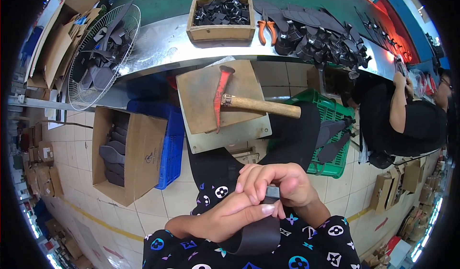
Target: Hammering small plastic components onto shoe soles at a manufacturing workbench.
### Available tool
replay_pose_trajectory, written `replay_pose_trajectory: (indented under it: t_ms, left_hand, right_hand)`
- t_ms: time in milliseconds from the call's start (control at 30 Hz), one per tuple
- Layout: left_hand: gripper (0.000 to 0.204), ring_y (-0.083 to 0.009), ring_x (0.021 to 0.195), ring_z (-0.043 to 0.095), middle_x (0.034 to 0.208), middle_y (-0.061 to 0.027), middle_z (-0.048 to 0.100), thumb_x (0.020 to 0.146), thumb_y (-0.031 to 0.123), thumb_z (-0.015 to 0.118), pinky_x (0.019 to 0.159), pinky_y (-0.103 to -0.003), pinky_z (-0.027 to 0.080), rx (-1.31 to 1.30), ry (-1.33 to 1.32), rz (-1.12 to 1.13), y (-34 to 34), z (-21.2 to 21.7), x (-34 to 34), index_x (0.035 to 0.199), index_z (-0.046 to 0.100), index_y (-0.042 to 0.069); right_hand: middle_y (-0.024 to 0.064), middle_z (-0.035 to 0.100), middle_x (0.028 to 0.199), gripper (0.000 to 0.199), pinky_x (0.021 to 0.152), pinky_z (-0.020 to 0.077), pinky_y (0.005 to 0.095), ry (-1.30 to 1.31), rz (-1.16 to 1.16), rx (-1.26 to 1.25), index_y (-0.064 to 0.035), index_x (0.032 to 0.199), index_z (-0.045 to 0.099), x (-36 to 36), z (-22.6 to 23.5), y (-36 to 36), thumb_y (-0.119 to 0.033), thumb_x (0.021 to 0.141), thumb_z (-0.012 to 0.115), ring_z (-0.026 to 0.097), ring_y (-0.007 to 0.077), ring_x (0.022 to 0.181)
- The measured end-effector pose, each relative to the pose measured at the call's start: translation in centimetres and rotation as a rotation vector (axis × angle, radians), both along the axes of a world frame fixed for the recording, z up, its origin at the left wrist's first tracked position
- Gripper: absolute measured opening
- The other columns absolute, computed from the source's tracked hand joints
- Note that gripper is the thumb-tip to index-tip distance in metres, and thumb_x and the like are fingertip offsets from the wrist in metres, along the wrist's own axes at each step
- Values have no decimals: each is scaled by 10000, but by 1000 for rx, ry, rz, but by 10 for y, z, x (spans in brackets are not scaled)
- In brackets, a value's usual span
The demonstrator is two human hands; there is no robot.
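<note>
Close in front of my body, both hands meet at a curved dark brown strap (261, 235). My left hand (230, 216) is closed on it, thumb on top, and the wide band loops down below the fingers. My right hand (285, 180) is closed too, its fingers bent over those of my left hand. Between them a small dark grey rectangular piece (272, 193) shows at the strap's upper end; whether it is joined to the strap is hidden. Beyond my hands, a hammer (261, 106) with a red head and wooden handle lies on a brown board (199, 89) across my lap.
On the metal bench stand a wooden box (220, 33) of small black pieces, orange-handled pliers (270, 29), piled dark soles (311, 17) and a wire basket (136, 25). A cardboard box (143, 159), blue crate (175, 149) and green crate (338, 168) flank my legs. Another person (400, 120) sits right.
</note>
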State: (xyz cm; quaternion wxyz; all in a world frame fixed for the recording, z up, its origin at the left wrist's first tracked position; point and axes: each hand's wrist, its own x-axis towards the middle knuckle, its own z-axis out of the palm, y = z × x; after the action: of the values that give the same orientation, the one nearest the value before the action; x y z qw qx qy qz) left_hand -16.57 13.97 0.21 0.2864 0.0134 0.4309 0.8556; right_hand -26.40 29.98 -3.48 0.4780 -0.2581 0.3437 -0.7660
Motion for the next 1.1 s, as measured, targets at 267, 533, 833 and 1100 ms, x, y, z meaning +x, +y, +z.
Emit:
replay_pose_trajectory:
  t_ms: [267,533,833,1100]
  left_hand:
    - [325,-202,1093,580,1102,-110,616,1073,233,429,1001,-324,431,-114,85,-40,-2,-1,-7,1124,602,-38]
    - [264,-221,963,593,994,-177,662,929,270,520,895,-322,443,-786,236,857,-44,1,-32,930,585,14]
    - [727,-322,1424,379,1515,-254,395,1015,464,512,1184,-385,253,-1749,185,2003,-255,-3,-44,1502,322,-41]
    - [596,-357,1518,141,1620,-212,211,983,149,543,1219,-456,132,-1775,469,1389,-140,-17,-59,1515,322,-4]
  right_hand:
    - [86,647,896,560,910,462,407,108,-26,-94,-10,924,654,-9,-6,-3,-564,939,573,592,280,1020]
    - [114,652,1197,511,981,454,360,432,-420,322,18,1212,618,-65,-11,-5,-443,1002,554,606,205,1124]
    - [168,599,1063,355,728,536,434,1728,-1478,940,19,1062,617,-280,-30,17,-305,924,667,630,356,800]
    - [140,627,589,393,607,522,434,1189,-1078,952,-4,729,680,-357,28,-2,-352,880,578,681,333,650]
